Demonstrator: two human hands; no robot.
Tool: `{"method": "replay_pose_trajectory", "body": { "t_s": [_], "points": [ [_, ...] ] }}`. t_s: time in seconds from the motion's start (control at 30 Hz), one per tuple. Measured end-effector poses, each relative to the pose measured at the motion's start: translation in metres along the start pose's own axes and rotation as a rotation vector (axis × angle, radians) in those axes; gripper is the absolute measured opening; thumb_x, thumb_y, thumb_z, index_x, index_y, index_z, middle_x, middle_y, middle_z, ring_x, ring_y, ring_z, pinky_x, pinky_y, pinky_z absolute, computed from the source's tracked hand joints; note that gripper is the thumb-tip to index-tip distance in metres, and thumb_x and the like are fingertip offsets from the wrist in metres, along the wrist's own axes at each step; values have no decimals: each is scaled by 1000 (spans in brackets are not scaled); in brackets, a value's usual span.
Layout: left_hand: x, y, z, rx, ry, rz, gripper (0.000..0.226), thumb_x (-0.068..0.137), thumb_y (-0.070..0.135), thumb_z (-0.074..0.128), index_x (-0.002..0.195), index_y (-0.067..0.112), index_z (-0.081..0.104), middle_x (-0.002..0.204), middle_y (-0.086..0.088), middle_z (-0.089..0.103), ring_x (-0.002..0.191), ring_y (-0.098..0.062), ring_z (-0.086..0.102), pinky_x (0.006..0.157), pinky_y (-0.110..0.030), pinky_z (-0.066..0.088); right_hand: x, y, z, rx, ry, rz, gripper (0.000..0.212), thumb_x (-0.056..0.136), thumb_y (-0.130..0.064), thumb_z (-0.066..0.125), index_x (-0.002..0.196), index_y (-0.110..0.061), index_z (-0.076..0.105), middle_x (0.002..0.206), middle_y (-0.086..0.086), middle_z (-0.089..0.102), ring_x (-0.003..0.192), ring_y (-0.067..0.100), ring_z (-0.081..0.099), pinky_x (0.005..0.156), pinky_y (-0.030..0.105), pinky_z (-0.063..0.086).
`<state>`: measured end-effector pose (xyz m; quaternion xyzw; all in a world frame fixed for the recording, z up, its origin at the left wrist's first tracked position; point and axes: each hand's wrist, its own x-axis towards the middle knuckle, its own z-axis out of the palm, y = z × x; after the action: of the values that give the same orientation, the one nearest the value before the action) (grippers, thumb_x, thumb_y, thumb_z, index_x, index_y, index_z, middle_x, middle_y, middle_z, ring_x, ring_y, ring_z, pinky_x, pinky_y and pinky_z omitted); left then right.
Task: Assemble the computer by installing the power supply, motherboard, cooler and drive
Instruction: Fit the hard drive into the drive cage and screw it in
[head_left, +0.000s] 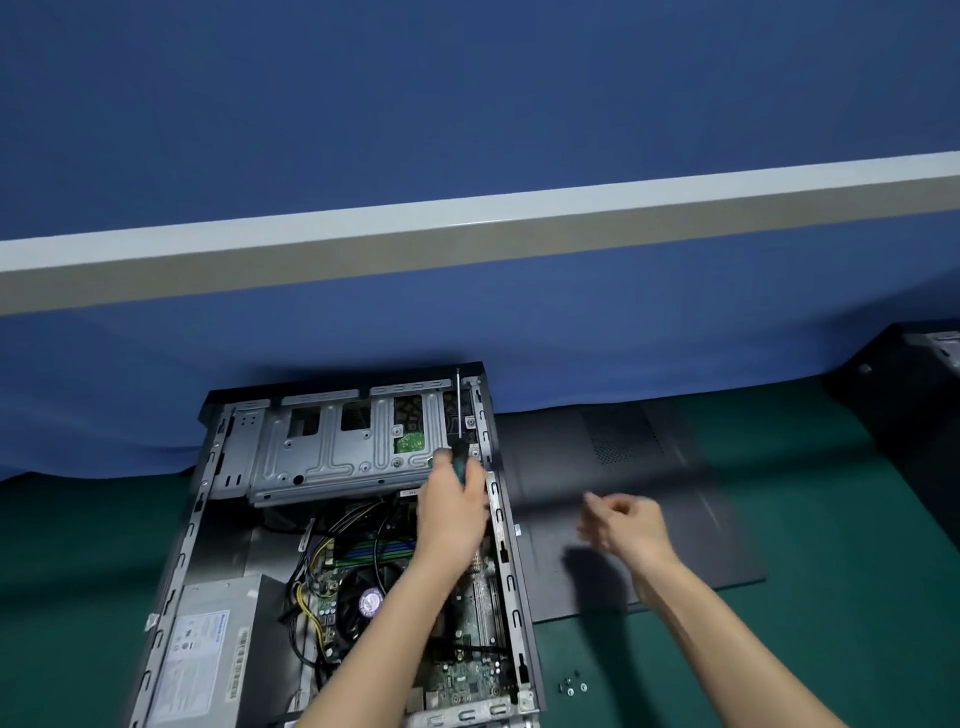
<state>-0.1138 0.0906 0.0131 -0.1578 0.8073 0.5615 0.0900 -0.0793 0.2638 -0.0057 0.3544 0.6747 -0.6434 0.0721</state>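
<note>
Head view: an open computer case (502, 545) lies flat on a green mat (857, 623) against a blue partition (467, 104), with both bare forearms reaching in from the bottom edge.
Left hand: the left hand (451, 512) is stretched forward over the case's right side, back of the hand up, fingers curled round the green and black handle of a screwdriver (458, 415).
Screwdriver: its thin shaft points away from the person along the far right corner of the case, beside the metal drive cage (332, 452).
Right hand: the right hand (626, 522) hangs above the dark side panel (675, 467), well apart from the case, wrist raised and fingers bent. It is blurred, so I cannot tell whether it pinches anything.
Power supply: the grey power supply (208, 654) sits in the near left corner of the case.
Motherboard: the motherboard (467, 680) lies on the case floor, partly under the left forearm.
Cooler: the round black cooler (366, 597) sits on the board, between the power supply and the forearm.
Cables: yellow and black cables (306, 603) run between power supply and cooler.
Screws: a few small screws (571, 686) lie on the mat just right of the case's near corner.
</note>
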Motion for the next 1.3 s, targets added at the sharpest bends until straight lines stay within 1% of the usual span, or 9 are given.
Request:
{"method": "replay_pose_trajectory", "body": {
  "t_s": [0.1, 0.23, 0.43, 0.57, 0.73, 0.83, 1.03, 1.2, 1.3],
  "points": [
    [-1, -22, -8, 307, -4, 67, 28, 98, 38, 44, 109, 14, 51, 76, -3, 63, 72, -26, 61, 66, -37, 48, 19, 37, -19, 57, 158, 342, 12, 96, -2, 48, 85, -3, 52, 60, 17, 52, 48, 21, 47, 48, 25, 41],
    [-10, -32, 1, 437, 20, 142, 37, 88, 55, 54, 91, 20, 45, 64, 4, 56, 66, -24, 56, 59, -34, 42, 31, 72, -31, 90, 205, 588, 30, 95, -6, 46, 66, -10, 42, 54, 12, 42, 43, 18, 35, 53, 23, 33],
    [-10, -36, 3, 481, 30, 168, 42, 83, 56, 61, 89, 19, 44, 60, 6, 53, 65, -25, 56, 58, -35, 43, 34, 79, -27, 233, 258, 760, 16, 96, -3, 45, 81, 0, 51, 87, 19, 52, 67, 33, 51, 81, 51, 47],
    [-12, -36, 5, 498, 51, 172, 41, 84, 56, 61, 88, 18, 44, 59, 5, 53, 65, -25, 55, 57, -34, 41, 31, 78, -17, 470, 333, 864, 28, 98, -9, 47, 123, -2, 57, 131, 16, 54, 117, 38, 53, 98, 55, 43],
    [-11, -37, 7, 511, 49, 168, 41, 85, 56, 59, 89, 18, 44, 61, 5, 53, 67, -25, 56, 59, -35, 42, 32, 67, -11, 708, 423, 971, 28, 96, -16, 56, 121, -4, 60, 130, 17, 55, 121, 34, 52, 100, 57, 43],
    [-12, -37, 7, 512, 46, 169, 40, 85, 55, 59, 89, 18, 44, 61, 5, 53, 66, -25, 56, 58, -36, 43, 31, 64, -8, 721, 476, 979, 32, 94, -22, 59, 120, -4, 60, 133, 16, 50, 122, 31, 48, 94, 50, 49],
    [-12, -36, 9, 518, 48, 159, 40, 86, 54, 59, 90, 18, 44, 60, 6, 53, 65, -24, 56, 58, -34, 43, 31, 67, -2, 691, 488, 884, 32, 83, -36, 70, 111, -20, 67, 114, 4, 66, 79, 23, 48, 76, 33, 49],
    [-12, -34, 8, 520, 41, 140, 39, 86, 53, 60, 92, 17, 46, 63, 5, 55, 67, -24, 55, 58, -33, 38, 29, 66, -5, 769, 399, 774, 27, 84, -34, 72, 106, -21, 64, 113, 1, 69, 92, 25, 65, 58, 31, 45],
    [-12, -31, 6, 500, 38, 102, 39, 89, 50, 57, 96, 12, 50, 78, -2, 61, 79, -30, 58, 64, -35, 41, 23, 61, -14, 836, 402, 622, 37, 85, -14, 72, 119, -8, 60, 117, 14, 67, 108, 30, 65, 69, 47, 54]
  ]
}}
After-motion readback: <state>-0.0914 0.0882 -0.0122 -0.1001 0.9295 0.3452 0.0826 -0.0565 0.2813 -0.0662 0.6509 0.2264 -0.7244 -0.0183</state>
